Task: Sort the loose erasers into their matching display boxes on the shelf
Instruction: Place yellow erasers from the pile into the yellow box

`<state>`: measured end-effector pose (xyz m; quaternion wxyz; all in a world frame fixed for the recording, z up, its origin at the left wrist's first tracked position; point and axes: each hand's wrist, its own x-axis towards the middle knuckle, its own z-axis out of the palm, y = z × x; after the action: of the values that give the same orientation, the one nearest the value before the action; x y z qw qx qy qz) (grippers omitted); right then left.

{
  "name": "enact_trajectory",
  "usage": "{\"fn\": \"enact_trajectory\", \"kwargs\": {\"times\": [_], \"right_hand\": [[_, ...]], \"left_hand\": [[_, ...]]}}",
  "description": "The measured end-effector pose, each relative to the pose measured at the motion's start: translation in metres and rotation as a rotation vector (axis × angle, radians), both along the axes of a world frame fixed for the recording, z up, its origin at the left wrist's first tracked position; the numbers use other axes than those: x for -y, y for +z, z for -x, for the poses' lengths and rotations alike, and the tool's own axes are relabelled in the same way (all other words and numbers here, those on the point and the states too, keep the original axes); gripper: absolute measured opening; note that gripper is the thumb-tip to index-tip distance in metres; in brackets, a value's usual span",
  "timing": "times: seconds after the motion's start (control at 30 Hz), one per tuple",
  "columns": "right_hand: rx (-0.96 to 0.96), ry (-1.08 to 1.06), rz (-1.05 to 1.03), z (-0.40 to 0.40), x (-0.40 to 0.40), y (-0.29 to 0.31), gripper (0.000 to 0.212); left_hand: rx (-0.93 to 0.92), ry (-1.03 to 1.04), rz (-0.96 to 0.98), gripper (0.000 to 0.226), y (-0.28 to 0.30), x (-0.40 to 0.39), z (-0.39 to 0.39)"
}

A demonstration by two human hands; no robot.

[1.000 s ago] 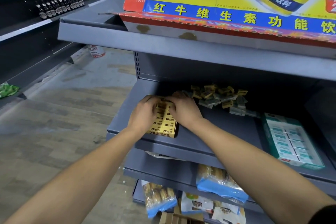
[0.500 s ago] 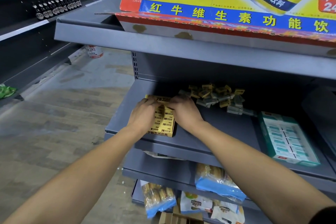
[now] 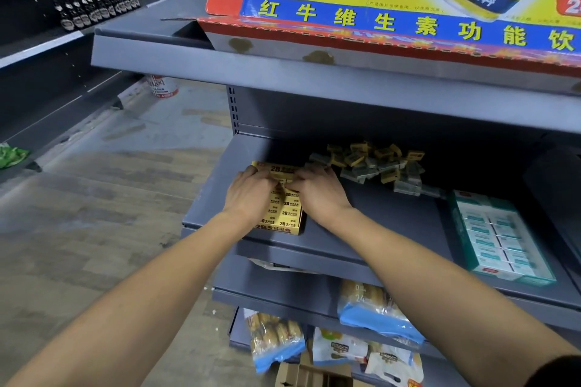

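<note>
Head view: grey metal shelf, wood-look floor.

"2B" on yellow eraser box

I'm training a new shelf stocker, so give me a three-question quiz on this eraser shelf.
1. True or false: both hands are on the yellow cardboard display box.
2. The teal-and-white display box sits: A) left of the hands, B) right of them, C) on the floor?
3. Where is the heap of loose yellow and grey erasers?

Key: 1 true: left hand, right hand. 2 B. 3 Behind the hands, toward the grey metal shelf back.
</note>
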<state>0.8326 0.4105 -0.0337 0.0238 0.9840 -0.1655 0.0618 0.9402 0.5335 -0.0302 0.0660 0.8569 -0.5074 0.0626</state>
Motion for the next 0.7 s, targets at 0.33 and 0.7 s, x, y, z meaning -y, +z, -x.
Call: {"fn": "enact_trajectory", "kwargs": {"times": [0.33, 0.7], "right_hand": [[0.356, -0.126, -0.345, 0.034, 0.022, 0.005, 0.044], [0.362, -0.414, -0.17, 0.118, 0.083, -0.017, 0.03]], "left_hand": [[-0.13, 0.015, 0.231, 0.031, 0.012, 0.034, 0.015], [-0.203, -0.202, 0.156, 0.039, 0.0, 0.105, 0.078]]}}
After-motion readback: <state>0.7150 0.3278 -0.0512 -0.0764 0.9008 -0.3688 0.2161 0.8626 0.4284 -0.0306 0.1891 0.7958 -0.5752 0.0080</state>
